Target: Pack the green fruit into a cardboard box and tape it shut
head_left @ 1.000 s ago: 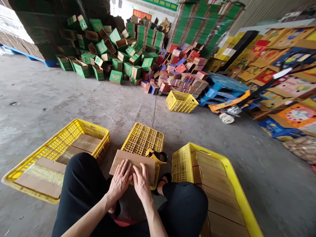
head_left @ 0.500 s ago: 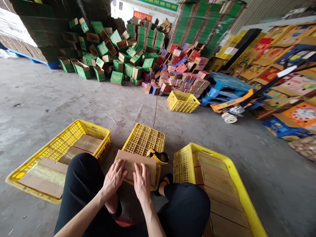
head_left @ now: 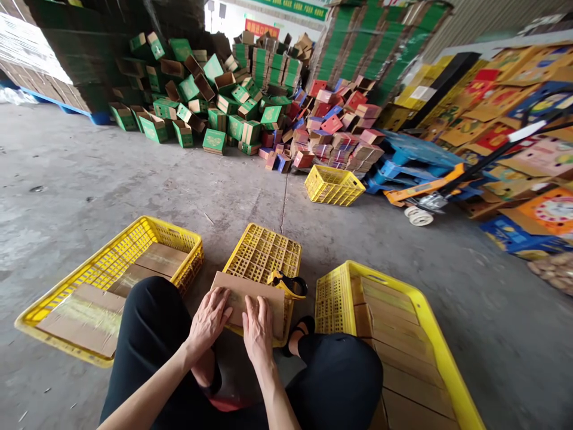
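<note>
A flat brown cardboard box (head_left: 262,289) lies on an upturned yellow crate (head_left: 268,245) between my knees. On the left part of its top rests my left hand (head_left: 211,316), fingers stretched out flat. My right hand (head_left: 258,325) lies palm down on the same box, its fingers extended and slightly apart. Beyond the box's right end, a yellow tape dispenser (head_left: 289,283) with a dark ring sits on the crate. Neither hand is wrapped around anything.
To my left stands a yellow crate (head_left: 110,248) with several taped cardboard boxes. Another yellow crate (head_left: 333,298), on my right, holds a row of boxes. Further off are a small yellow crate (head_left: 335,185), heaped green cartons (head_left: 215,141) and an orange pallet jack (head_left: 425,191).
The view has shifted very slightly, moving the scene a little to the right. Both hands stay flat on the cardboard box.
</note>
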Demonstrator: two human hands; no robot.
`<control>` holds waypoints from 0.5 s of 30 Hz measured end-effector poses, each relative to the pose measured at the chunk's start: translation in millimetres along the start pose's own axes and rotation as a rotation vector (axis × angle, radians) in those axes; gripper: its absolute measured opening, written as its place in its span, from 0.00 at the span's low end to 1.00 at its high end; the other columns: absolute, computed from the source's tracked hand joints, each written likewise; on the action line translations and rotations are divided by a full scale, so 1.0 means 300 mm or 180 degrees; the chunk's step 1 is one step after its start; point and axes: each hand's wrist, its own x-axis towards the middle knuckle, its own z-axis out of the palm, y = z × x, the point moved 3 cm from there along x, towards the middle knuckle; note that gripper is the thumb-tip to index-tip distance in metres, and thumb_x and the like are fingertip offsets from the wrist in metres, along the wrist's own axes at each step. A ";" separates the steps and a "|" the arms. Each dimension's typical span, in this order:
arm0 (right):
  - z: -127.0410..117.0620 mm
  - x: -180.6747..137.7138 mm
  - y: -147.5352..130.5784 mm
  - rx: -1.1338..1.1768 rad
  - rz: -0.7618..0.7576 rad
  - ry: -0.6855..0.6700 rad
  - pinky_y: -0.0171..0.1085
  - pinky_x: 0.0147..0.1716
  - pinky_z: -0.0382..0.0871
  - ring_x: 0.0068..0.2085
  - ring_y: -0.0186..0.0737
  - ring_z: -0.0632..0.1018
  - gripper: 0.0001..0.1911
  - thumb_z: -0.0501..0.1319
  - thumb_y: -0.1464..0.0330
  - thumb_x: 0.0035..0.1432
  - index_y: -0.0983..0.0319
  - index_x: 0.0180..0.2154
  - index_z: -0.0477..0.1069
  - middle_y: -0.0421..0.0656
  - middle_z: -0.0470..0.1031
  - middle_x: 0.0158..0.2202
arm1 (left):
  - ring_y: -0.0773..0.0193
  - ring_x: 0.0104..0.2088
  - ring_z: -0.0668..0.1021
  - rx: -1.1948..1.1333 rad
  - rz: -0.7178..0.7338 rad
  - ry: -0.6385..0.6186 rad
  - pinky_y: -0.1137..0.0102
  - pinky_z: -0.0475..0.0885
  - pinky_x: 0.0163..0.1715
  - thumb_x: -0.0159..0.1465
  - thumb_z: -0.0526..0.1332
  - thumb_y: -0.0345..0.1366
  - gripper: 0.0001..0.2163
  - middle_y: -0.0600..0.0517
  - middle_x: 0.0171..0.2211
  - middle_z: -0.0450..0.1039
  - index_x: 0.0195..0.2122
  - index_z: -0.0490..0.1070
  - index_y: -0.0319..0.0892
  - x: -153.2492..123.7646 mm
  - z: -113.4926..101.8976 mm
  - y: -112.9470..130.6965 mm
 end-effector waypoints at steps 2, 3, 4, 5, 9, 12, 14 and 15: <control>0.002 0.003 0.002 0.0007 0.0014 -0.0027 0.58 0.61 0.74 0.65 0.61 0.73 0.23 0.54 0.66 0.76 0.56 0.67 0.72 0.56 0.70 0.65 | 0.43 0.63 0.74 0.0077 -0.0078 0.0061 0.51 0.75 0.62 0.78 0.54 0.45 0.24 0.36 0.63 0.71 0.69 0.68 0.39 0.013 0.010 0.007; 0.002 0.003 0.004 0.0014 0.0018 -0.0040 0.58 0.61 0.74 0.65 0.61 0.73 0.23 0.54 0.66 0.76 0.57 0.67 0.72 0.56 0.70 0.65 | 0.43 0.63 0.75 0.0115 -0.0109 0.0087 0.51 0.76 0.62 0.78 0.54 0.45 0.24 0.36 0.63 0.72 0.70 0.68 0.38 0.015 0.015 0.013; 0.002 0.002 0.005 0.0020 0.0020 -0.0050 0.58 0.60 0.74 0.65 0.61 0.73 0.23 0.54 0.66 0.76 0.56 0.67 0.72 0.56 0.69 0.65 | 0.42 0.63 0.74 0.0141 -0.0122 0.0103 0.50 0.75 0.62 0.78 0.54 0.45 0.25 0.35 0.63 0.72 0.70 0.67 0.38 0.013 0.021 0.021; 0.002 0.001 0.006 0.0027 0.0018 -0.0058 0.58 0.60 0.74 0.65 0.61 0.73 0.23 0.54 0.66 0.76 0.56 0.67 0.72 0.56 0.69 0.65 | 0.41 0.64 0.74 0.0152 -0.0112 0.0108 0.49 0.75 0.63 0.78 0.54 0.46 0.25 0.35 0.63 0.71 0.71 0.65 0.37 0.007 0.025 0.030; 0.008 -0.009 -0.008 0.0053 0.0024 -0.0098 0.61 0.62 0.72 0.67 0.63 0.71 0.24 0.54 0.69 0.74 0.59 0.67 0.71 0.56 0.70 0.66 | 0.40 0.72 0.65 0.0103 0.0080 0.0018 0.45 0.70 0.67 0.78 0.54 0.48 0.28 0.37 0.70 0.66 0.76 0.58 0.42 -0.048 0.039 0.060; 0.019 -0.007 -0.047 0.0195 0.0021 -0.0166 0.61 0.65 0.70 0.69 0.62 0.68 0.25 0.55 0.73 0.72 0.59 0.67 0.71 0.53 0.70 0.67 | 0.40 0.74 0.62 0.0074 0.0152 -0.0055 0.43 0.68 0.69 0.78 0.54 0.47 0.28 0.39 0.72 0.63 0.76 0.57 0.44 -0.080 0.040 0.058; 0.022 0.003 -0.079 0.0387 -0.0040 -0.0242 0.57 0.66 0.70 0.70 0.58 0.67 0.27 0.54 0.75 0.71 0.59 0.68 0.71 0.51 0.71 0.67 | 0.41 0.74 0.62 0.0065 0.0162 -0.0090 0.45 0.68 0.69 0.79 0.53 0.46 0.27 0.39 0.73 0.61 0.76 0.58 0.44 -0.084 0.036 0.046; 0.021 0.011 -0.092 0.0483 -0.0075 -0.0278 0.55 0.67 0.70 0.70 0.56 0.67 0.27 0.54 0.76 0.71 0.59 0.67 0.71 0.50 0.72 0.66 | 0.42 0.74 0.63 0.0056 0.0171 -0.0107 0.46 0.69 0.69 0.79 0.53 0.45 0.27 0.39 0.74 0.59 0.76 0.58 0.45 -0.081 0.033 0.040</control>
